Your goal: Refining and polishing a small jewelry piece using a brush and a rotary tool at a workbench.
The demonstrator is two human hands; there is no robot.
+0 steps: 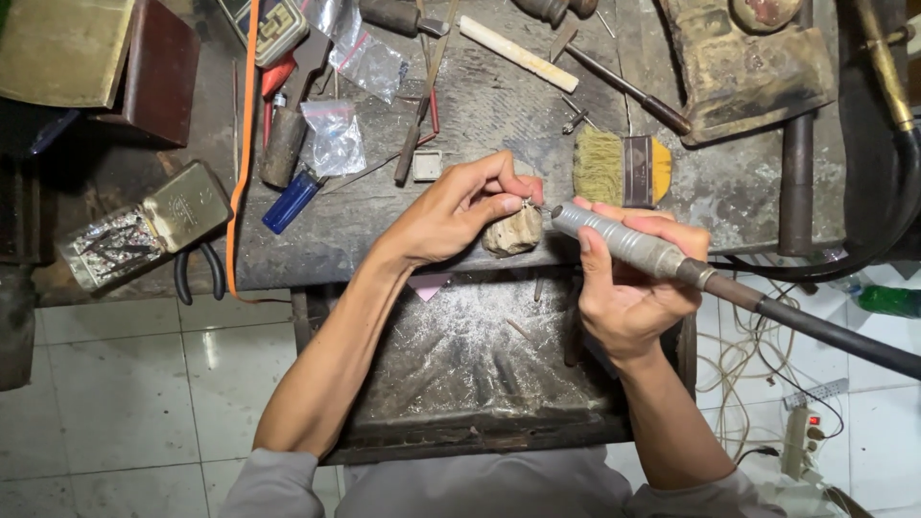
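Note:
My left hand (459,206) pinches a small metal piece (527,203) between thumb and fingertips, resting it on a worn wooden bench peg (513,233) at the workbench's front edge. My right hand (628,288) grips a grey rotary handpiece (619,240) whose tip points left and meets the small piece. A black flexible shaft (825,331) runs from the handpiece off to the right.
A dusty catch drawer (460,355) sits open under my hands. On the dark workbench (480,105) lie a yellow-handled brush (622,170), a blue lighter (291,201), plastic bags, files, pliers (197,273) and an open tin (144,235). A power strip (804,436) lies on the tiled floor.

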